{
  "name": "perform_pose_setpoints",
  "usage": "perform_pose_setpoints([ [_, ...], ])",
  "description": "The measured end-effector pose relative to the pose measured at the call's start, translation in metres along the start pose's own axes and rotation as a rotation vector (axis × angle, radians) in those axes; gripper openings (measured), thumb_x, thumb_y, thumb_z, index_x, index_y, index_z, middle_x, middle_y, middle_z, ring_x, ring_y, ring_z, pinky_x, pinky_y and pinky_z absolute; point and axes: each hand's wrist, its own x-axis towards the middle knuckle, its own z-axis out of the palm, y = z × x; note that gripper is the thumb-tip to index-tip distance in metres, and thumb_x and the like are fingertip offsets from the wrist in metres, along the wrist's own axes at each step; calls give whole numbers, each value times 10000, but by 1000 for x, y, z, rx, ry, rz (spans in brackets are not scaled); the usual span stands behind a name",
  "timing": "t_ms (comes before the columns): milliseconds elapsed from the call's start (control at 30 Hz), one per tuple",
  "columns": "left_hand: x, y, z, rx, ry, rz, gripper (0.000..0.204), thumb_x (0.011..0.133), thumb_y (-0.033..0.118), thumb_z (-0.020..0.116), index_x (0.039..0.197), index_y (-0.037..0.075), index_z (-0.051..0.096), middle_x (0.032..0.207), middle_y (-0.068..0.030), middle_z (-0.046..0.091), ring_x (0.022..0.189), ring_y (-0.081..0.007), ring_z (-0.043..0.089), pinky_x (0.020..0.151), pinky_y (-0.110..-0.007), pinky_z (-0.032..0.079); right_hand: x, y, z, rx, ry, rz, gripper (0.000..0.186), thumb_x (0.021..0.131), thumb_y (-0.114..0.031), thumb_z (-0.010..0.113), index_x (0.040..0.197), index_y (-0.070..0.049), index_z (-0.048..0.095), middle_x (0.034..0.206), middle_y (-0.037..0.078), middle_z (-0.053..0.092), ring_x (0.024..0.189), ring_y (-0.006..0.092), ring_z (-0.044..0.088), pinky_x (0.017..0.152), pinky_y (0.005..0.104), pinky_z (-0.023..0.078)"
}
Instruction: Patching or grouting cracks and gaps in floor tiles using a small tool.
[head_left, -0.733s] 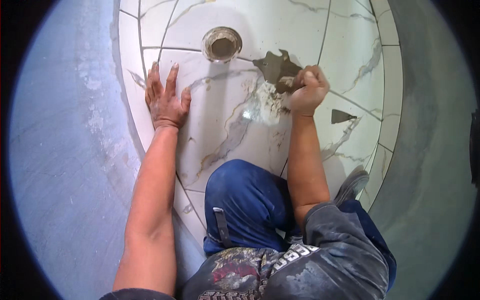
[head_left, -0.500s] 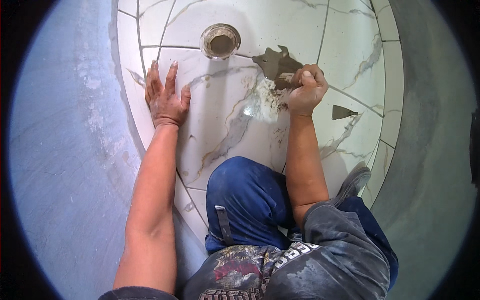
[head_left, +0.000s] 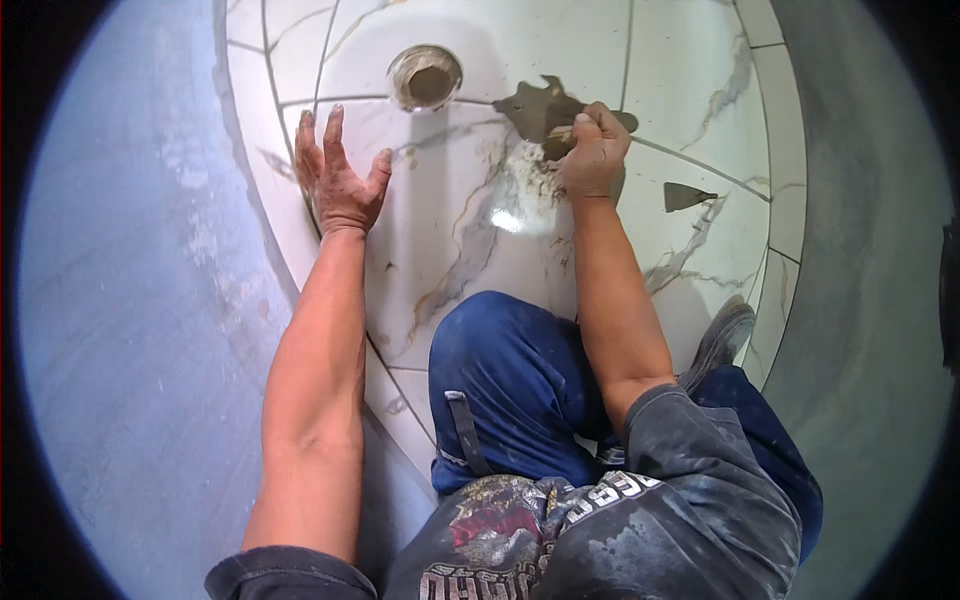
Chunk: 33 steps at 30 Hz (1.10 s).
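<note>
Two hands, one round vessel (head_left: 427,78), one wet grey patch (head_left: 530,108) and one dark triangular piece (head_left: 688,196) are counted over the marbled tiles (head_left: 560,45). Left hand (head_left: 345,180): fingers spread wide; contact with the tile cannot be confirmed. Right hand (head_left: 595,155): fingers curled tight at the patch's right edge; whether they pinch anything cannot be told.

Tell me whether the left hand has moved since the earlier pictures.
Yes: the left hand has shifted forward, away from the person, its fingertips now nearer the crosswise grout line.
</note>
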Motion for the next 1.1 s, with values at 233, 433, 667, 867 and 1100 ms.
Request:
perform_pose_setpoints([
  [233, 55, 68, 21, -471, -82, 18, 1078, 597, 421, 888, 1482, 172, 325, 1455, -148, 391, 1356, -339, 353, 1121, -461, 305, -3, 13, -9, 196, 26, 35, 195, 837, -136, 510, 673, -36, 471, 547, -2, 405, 530, 82, 379, 500, 248, 301],
  [433, 77, 82, 31, -688, -145, 44, 702, 641, 262, 892, 1237, 119, 552, 1167, -65, 641, 1112, -281, 582, 985, -393, 459, 2, 16, -7, 95, 38, -14, 219, 840, -176, 508, 676, -42, 455, 569, 14, 418, 521, 95, 367, 495, 262, 306],
  [667, 80, 114, 24, -486, -177, 292, 663, 661, 180, 847, 1254, 171, 551, 1164, -85, 625, 1123, -318, 561, 987, -414, 460, 2, 7, -4, 215, 174, -19, 175, 791, -137, 457, 643, -91, 375, 550, 15, 356, 469, 114, 302, 443, 285, 278],
  [867, 88, 136, 27, -367, -254, 346, 608, 692, 183, 818, 1248, 220, 574, 1182, -58, 620, 1168, -296, 544, 995, -423, 462, 10, -53, -44, 529, 291, -31, 200, 765, -175, 423, 635, -126, 279, 547, 1, 261, 459, 113, 175, 433, 287, 172],
  [1100, 91, 152, 34, -119, -324, 485, 548, 710, 246, 815, 1218, 217, 610, 1180, -51, 629, 1167, -302, 554, 969, -443, 470, 12, -54, -56, 546, 381, 36, 207, 779, -194, 419, 634, -134, 285, 551, -6, 255, 466, 109, 159, 446, 286, 159],
])
